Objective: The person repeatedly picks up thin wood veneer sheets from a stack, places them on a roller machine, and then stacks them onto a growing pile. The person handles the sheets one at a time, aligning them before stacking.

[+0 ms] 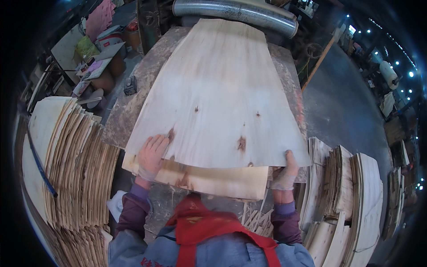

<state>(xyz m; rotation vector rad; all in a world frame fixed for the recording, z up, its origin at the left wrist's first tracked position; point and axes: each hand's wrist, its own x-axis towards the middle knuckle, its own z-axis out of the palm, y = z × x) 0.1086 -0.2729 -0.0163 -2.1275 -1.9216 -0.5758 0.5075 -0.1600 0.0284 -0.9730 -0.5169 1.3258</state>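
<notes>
A large pale wood veneer sheet point(213, 93) with brown knots lies lengthwise on a worn, stained table, its far end close to a metal roller. My left hand point(153, 153) rests palm down on its near left edge, fingers extended on the surface. At the near right corner, my right hand point(287, 172) has its thumb on top and its other fingers underneath, mostly hidden. A yellower veneer sheet point(217, 182) shows below the near edge, between my hands. Pale coverings wrap both hands near the wrists.
The shiny metal roller point(233, 13) crosses the table's point(146, 80) far end. A small dark block point(130, 85) sits at the table's left. Veneer stacks stand on the left point(76, 160) and right point(340, 180). Wood strips point(260, 222) litter the floor ahead of me.
</notes>
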